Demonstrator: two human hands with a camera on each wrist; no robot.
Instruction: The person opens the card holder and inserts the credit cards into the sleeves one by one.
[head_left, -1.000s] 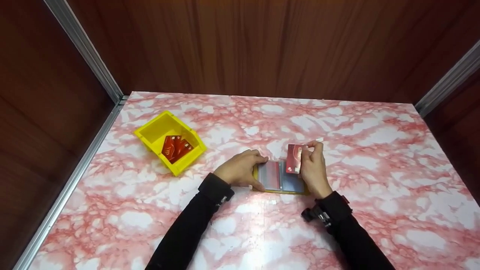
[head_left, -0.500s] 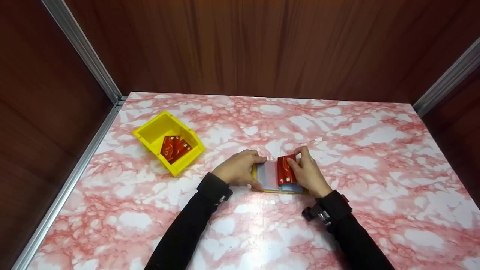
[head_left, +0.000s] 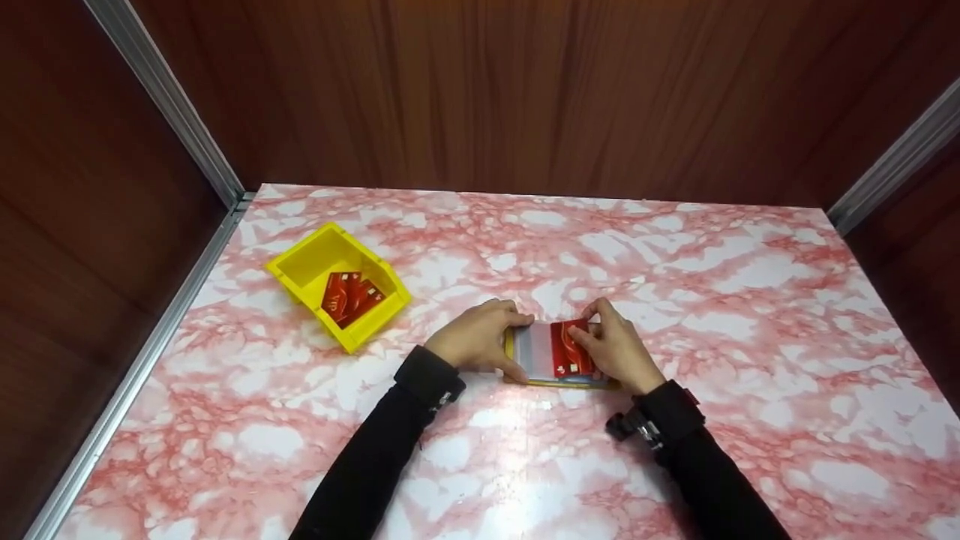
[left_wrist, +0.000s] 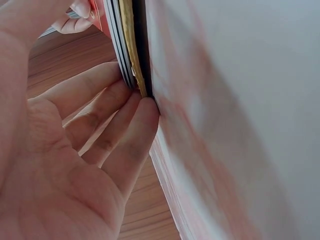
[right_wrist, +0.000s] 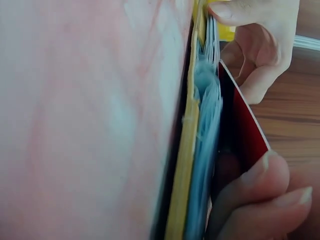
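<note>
A small card holder (head_left: 536, 354) with yellow edges and clear sleeves lies spread on the table. My left hand (head_left: 476, 335) holds its left side, the thumb on the near corner and fingers along the far edge. Over the right-hand sleeves, my right hand (head_left: 621, 350) pinches a red card (head_left: 566, 349) by its right side. In the right wrist view the card (right_wrist: 248, 131) tilts away from the bluish sleeves (right_wrist: 202, 155). The left wrist view shows my left fingers (left_wrist: 137, 132) against the holder's yellow edge (left_wrist: 131, 47).
A yellow bin (head_left: 300, 266) stands to the left with several red cards (head_left: 349, 300) inside, one marked VIP. The table (head_left: 712, 285) has a pink and white marbled top. Brown wood-grain panels (head_left: 487, 97) close off the back and sides.
My right hand has brought the red card left and down, from above the holder to low over its right-hand sleeves. My left hand keeps its place on the holder.
</note>
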